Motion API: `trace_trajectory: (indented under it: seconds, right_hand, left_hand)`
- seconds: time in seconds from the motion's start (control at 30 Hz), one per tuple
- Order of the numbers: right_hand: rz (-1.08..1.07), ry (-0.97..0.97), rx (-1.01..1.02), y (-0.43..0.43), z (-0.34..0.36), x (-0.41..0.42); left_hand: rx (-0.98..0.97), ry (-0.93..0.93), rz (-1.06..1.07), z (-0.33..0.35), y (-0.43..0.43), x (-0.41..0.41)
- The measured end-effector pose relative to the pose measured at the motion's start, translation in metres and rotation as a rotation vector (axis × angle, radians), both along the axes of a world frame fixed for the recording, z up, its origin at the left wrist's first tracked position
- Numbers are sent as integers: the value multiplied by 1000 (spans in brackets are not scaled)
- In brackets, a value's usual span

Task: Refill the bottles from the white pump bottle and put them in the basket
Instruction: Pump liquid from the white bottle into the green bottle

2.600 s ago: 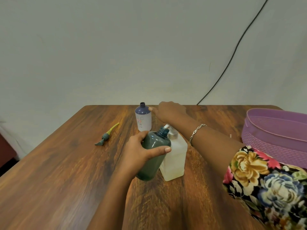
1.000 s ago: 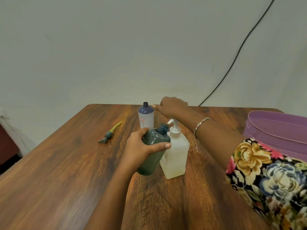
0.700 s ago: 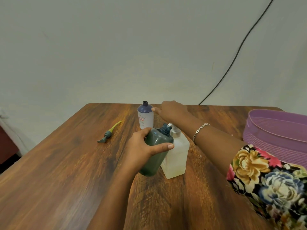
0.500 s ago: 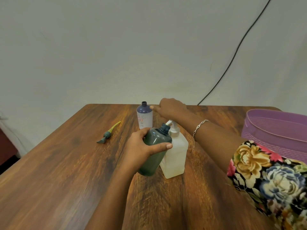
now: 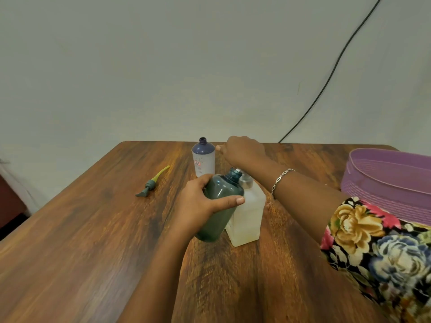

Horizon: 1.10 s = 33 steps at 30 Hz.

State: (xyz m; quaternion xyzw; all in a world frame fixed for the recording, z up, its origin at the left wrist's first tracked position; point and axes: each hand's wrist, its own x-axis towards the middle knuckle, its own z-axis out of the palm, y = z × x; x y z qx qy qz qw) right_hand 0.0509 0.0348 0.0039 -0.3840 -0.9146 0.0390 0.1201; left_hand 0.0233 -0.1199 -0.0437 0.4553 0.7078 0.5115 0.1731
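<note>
Two hands over wooden counter (image 5: 70,252). Detached pump head (image 5: 151,182) lies far left. Left hand (image 5: 198,203) grips tilted dark green bottle (image 5: 219,206), neck at white pump bottle (image 5: 247,215) spout. Uncapped purple-topped bottle (image 5: 203,157) stands behind. Right hand (image 5: 242,151) closed on pump top. Purple basket (image 5: 391,183) far right.

Pump head (image 5: 239,170) lower (pressed again)

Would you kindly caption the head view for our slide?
Left hand tilts green bottle to white pump bottle; right hand presses pump.
</note>
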Motion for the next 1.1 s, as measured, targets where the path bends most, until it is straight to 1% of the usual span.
trace_trajectory:
  seconds: [0.27,0.5,0.6,0.7,0.77,0.9,1.1]
  right_hand:
    - [-2,-2,-103,12,9,-4]
    - [-11,-125,-22,2,-2,-2]
    - [-2,-134,-28,1,-3,-6]
    - [3,-91,-95,9,-2,-6]
    - [2,-71,-105,12,4,-6]
    - [3,-92,-78,9,7,-8]
    - [-22,-173,-47,8,-9,-9]
  left_hand:
    - [-6,-15,-8,5,-2,1]
    - [8,-12,-3,-2,1,1]
    - [11,-14,7,-3,0,-2]
    - [-7,0,-4,-4,0,-2]
    - [-13,6,2,-4,-1,-2]
    - [-5,-11,4,1,-3,-3]
    - [-7,-4,-5,-3,0,1]
